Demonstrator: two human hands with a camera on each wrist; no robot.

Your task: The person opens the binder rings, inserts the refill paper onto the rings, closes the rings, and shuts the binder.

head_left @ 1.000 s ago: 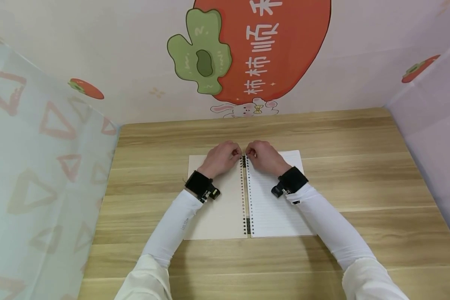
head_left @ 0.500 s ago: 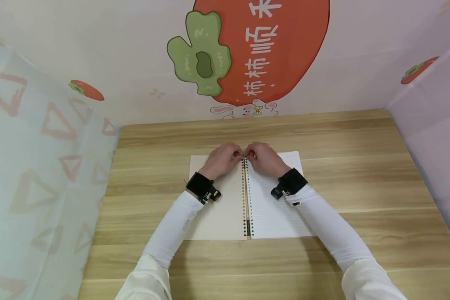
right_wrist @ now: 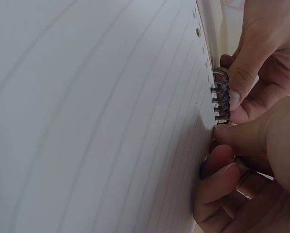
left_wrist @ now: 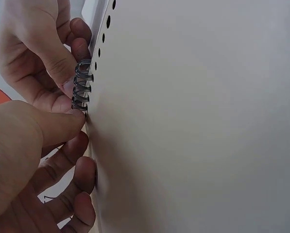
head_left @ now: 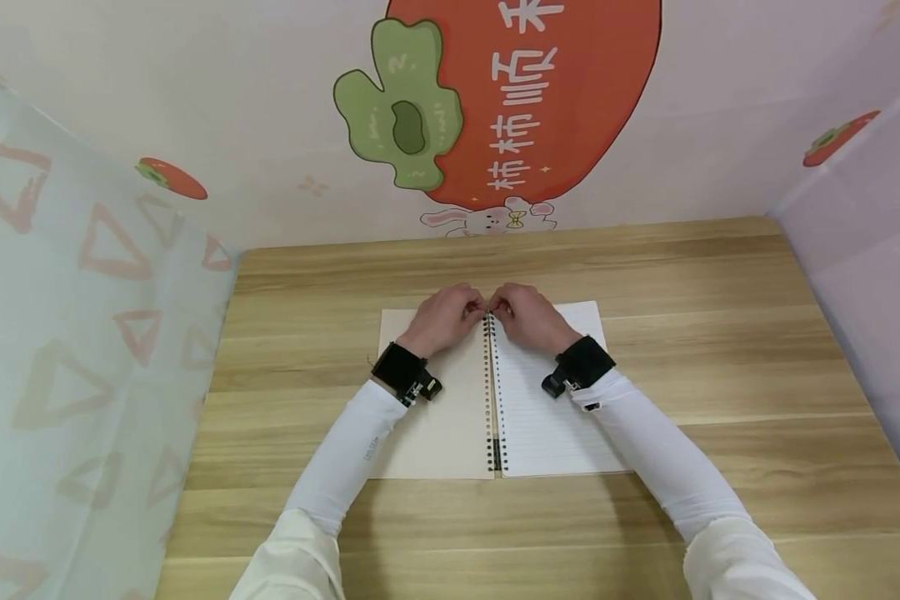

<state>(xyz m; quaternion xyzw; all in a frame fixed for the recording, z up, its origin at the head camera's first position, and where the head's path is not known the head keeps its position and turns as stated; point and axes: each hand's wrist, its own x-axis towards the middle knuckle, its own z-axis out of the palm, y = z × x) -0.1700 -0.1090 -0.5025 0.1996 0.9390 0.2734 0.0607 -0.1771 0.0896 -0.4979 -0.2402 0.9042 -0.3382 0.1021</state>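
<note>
A loose-leaf notebook lies open, with a plain beige sheet (head_left: 442, 417) on the left and lined paper (head_left: 555, 417) on the right. Short black binder rings (left_wrist: 81, 85) join the punched edges at the far end; a second black ring strip (head_left: 497, 454) sits at the near end, its two sides apart. My left hand (head_left: 444, 321) pinches the far end of the rings between thumb and fingers. Opposite it, thumb to thumb, my right hand (head_left: 531, 320) pinches the same rings. In the right wrist view the rings (right_wrist: 221, 94) look looped together. Fingertips hide their far end.
The notebook lies on a wood-grain table (head_left: 720, 375). Behind stands a wall (head_left: 255, 125) printed with a large persimmon, and patterned side panels flank the table. Both wrists carry black camera straps.
Both hands have drawn closer together at the far end of the spine. The gap there has narrowed, and the far rings' two sides have come together. The near strip looks unchanged.
</note>
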